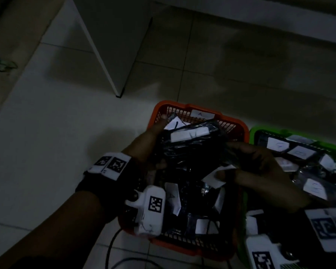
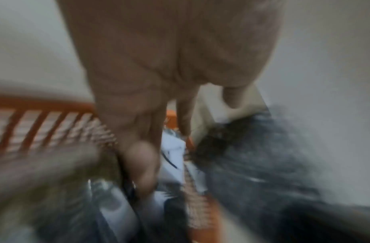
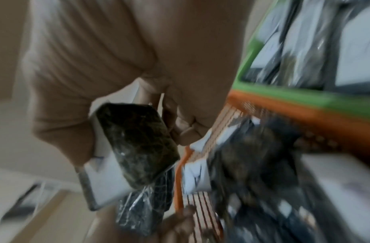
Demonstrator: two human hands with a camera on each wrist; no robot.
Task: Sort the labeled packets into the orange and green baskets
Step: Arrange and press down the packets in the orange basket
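A dim, tiled floor [image 1: 47,133] holds two plastic baskets side by side, their rims touching. A white panel [image 1: 97,47] with a thin pale edge leans or stands on the floor behind them, well apart. A dark cable [image 1: 113,243] trails on the tiles near the front of the orange basket.

The orange basket [image 1: 239,123] has slatted, lattice-like walls and a white tag marked "A" on its far wall. The green basket [image 1: 252,133] sits to its right. Both are heaped with packets [image 1: 297,152]: dark, crinkly, glossy plastic wraps, each bearing a white paper label with a handwritten mark. The wrist views are heavily blurred.

Both wrists wear black straps carrying white blocks printed with black square codes.

The left hand [image 1: 153,136] reaches over the orange basket, fingers curled around the left end of a bundle of dark packets [image 1: 190,144], thumb tip near the basket's far-left corner. The right hand [image 1: 260,167] grips the same bundle from the right, fingers bent round it and thumb pressed on a white label. The bundle is held just above the orange basket's contents.
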